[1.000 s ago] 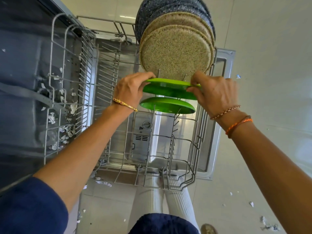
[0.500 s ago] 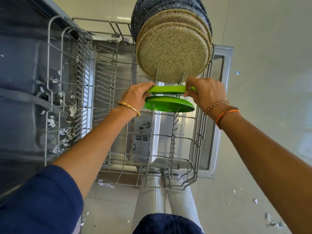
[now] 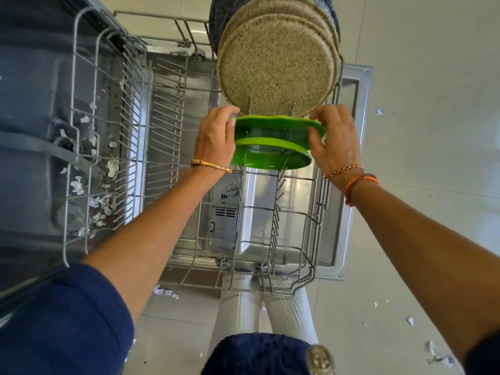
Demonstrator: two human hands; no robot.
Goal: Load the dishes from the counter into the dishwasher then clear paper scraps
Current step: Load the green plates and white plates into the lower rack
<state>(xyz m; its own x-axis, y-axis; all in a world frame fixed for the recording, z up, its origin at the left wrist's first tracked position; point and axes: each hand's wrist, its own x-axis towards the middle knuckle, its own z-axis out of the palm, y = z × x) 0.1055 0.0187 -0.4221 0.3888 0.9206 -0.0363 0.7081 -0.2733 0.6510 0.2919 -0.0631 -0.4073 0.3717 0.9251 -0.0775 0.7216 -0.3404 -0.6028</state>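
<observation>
Both hands, left hand (image 3: 215,136) and right hand (image 3: 335,143), grip opposite edges of a green plate (image 3: 278,123) standing in the dishwasher rack (image 3: 311,226). A second green plate (image 3: 270,156) stands just nearer, speckled plates (image 3: 276,66) farther back. Paper scraps (image 3: 104,204) lie inside the dishwasher tub at left.

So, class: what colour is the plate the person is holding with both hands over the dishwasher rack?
Bright green plate, head view.

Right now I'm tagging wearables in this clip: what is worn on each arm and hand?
The left hand is bare, with a thin gold bracelet at the wrist and a dark blue sleeve pushed up above the elbow. The right hand is bare too; its wrist carries a beaded cord and orange thread bands. No rings are visible.
</observation>
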